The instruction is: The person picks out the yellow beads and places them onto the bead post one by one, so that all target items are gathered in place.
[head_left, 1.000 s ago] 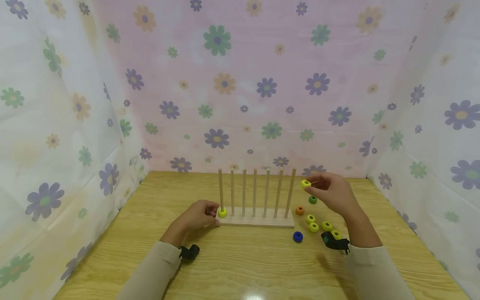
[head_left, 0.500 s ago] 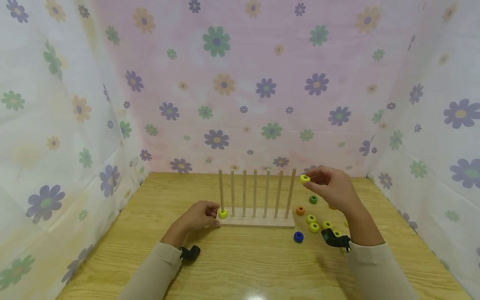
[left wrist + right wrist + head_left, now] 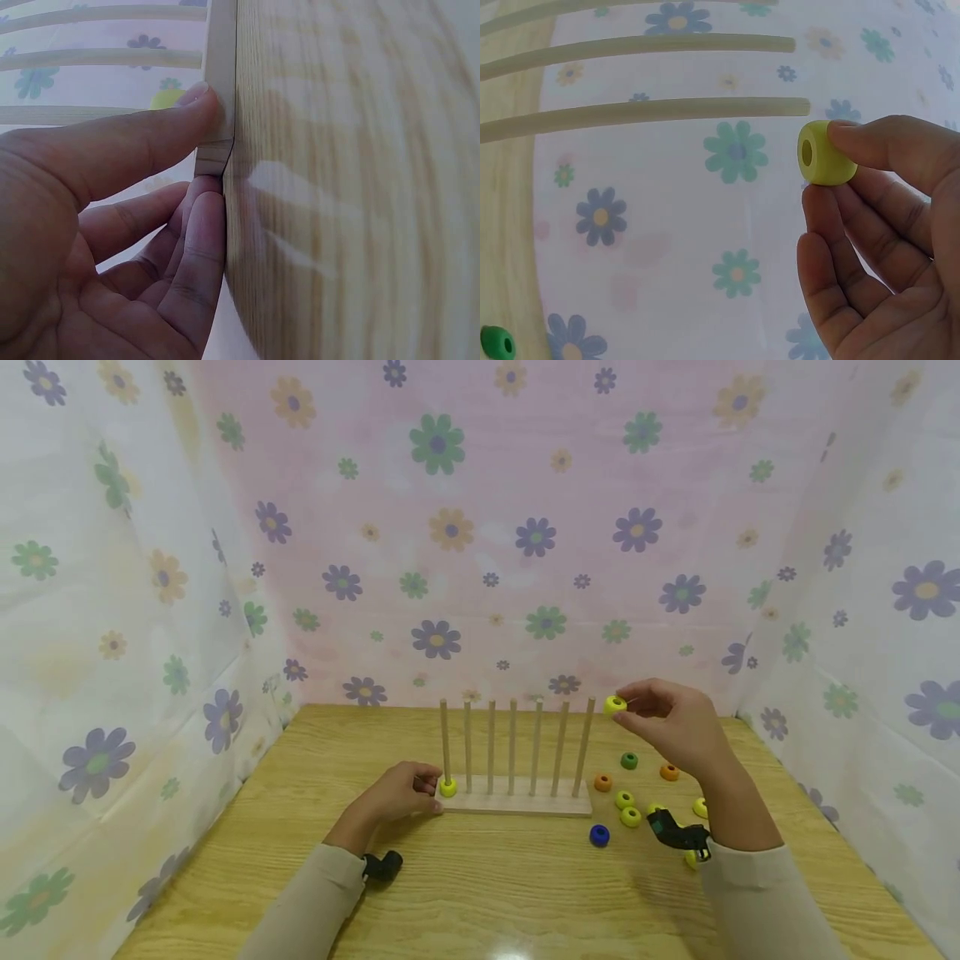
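A wooden peg stand with a row of upright dowels stands on the table; one yellow bead sits at the foot of its leftmost dowel. My left hand holds the stand's left end, thumb on its front side and fingertips against its end in the left wrist view. Between thumb and fingers my right hand pinches another yellow bead, raised beside the top of the rightmost dowel and apart from it. The hole of that bead faces the same way as the dowel's foot.
Right of the stand lie a blue bead, a green bead, two orange ones, including an orange bead, and several yellow beads, some partly hidden under my right wrist's black camera. Flowered cloth walls the table's back and sides.
My right hand has risen a little with the yellow bead, from below the dowel tops to about their height. My left hand stays at the stand's end.
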Demonstrator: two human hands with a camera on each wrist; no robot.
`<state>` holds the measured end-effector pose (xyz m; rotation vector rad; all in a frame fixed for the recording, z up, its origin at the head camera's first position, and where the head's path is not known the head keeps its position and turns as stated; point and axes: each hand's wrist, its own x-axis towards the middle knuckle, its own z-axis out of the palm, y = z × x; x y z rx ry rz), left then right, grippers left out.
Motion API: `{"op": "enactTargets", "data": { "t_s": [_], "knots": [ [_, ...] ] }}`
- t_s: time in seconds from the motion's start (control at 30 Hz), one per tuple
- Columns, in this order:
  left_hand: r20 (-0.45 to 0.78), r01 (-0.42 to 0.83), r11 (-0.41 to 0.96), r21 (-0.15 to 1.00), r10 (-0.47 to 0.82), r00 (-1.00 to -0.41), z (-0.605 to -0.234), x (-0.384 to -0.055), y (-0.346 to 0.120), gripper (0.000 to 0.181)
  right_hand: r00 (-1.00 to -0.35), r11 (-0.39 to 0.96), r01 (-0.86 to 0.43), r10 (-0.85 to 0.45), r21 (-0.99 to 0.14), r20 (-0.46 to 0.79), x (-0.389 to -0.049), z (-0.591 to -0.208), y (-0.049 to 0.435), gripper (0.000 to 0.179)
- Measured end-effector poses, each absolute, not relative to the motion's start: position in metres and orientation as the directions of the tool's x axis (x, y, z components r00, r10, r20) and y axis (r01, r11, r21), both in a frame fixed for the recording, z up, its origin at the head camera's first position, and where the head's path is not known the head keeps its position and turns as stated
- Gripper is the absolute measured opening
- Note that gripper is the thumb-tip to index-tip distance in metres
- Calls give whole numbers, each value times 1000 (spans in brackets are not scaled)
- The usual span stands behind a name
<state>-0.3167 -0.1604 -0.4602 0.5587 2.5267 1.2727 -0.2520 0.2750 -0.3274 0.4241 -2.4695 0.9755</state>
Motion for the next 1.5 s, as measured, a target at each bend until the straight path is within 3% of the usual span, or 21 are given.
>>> {"op": "enactTargets", "data": {
  "t_s": [0.3, 1.5],
  "knots": [
    [-55, 228, 561, 796, 441, -896, -460, -317, -159, 66, -852, 690, -425, -87, -586, 516, -250, -313, 266, 25],
    [-60, 220, 572, 790, 430, -901, -459, -316, -158, 63, -791, 634, -560, -215, -534, 573, -258, -297, 216, 21]
  ]
}}
